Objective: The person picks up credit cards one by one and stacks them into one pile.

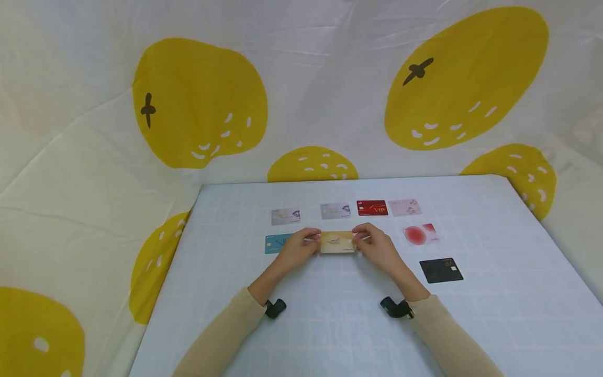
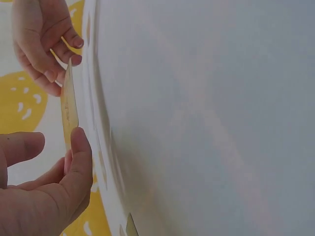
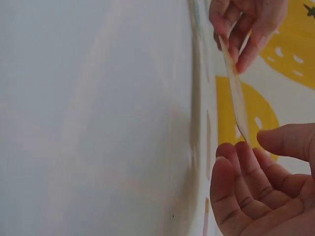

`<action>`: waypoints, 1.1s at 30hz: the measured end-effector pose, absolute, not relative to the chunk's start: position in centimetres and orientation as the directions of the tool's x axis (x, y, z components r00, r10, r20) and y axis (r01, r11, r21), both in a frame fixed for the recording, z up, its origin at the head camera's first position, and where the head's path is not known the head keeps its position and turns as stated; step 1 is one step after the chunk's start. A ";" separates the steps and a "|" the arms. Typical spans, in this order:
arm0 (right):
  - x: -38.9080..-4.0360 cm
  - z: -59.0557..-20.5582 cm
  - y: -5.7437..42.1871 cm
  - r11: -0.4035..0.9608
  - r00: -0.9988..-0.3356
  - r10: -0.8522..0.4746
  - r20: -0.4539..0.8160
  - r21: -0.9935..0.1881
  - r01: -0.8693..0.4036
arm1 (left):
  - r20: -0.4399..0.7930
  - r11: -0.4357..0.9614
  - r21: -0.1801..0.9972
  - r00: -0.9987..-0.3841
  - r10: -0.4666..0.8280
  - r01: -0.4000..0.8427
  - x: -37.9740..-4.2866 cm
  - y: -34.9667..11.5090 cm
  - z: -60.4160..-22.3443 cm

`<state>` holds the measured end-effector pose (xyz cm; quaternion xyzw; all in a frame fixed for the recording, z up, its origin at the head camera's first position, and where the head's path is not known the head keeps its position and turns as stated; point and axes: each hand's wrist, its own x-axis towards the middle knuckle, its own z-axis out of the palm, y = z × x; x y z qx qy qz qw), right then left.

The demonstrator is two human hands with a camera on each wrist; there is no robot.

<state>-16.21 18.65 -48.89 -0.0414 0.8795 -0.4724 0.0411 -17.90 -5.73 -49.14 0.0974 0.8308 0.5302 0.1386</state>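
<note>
A gold bank card (image 1: 337, 242) is held up between both hands over the middle of the table, its long sides running left to right in the head view. My left hand (image 1: 298, 247) pinches the card's left end. At the opposite end, my right hand (image 1: 375, 247) holds it between thumb and fingertips. Both wrist views show the card nearly edge-on, as a thin gold strip (image 2: 69, 108). Just behind the left hand lies a blue card (image 1: 273, 244), partly covered by the fingers.
Along the back of the white table (image 1: 325, 324) lie two grey cards (image 1: 285, 217), a red VIP card (image 1: 372, 208) and a pale pink card (image 1: 405, 207). Toward the right are a card with a red circle (image 1: 421, 234) and a black card (image 1: 441, 270). A fruit-print sheet (image 1: 325, 78) hangs behind.
</note>
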 end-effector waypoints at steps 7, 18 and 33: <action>-16.5 -48.8 19.5 0.579 -0.991 -0.097 -0.089 -0.815 0.016 | -0.178 0.429 0.903 -0.926 0.334 -0.019 -18.7 -4.6 -49.7; -16.9 -49.3 19.9 0.620 -0.988 -0.091 -0.125 -0.784 0.042 | -0.243 0.477 0.876 -0.918 0.313 -0.070 -19.0 -3.6 -50.0; -17.0 -49.4 19.9 0.642 -0.986 -0.096 -0.136 -0.766 0.043 | -0.284 0.511 0.855 -0.904 0.320 -0.087 -19.2 -3.1 -49.6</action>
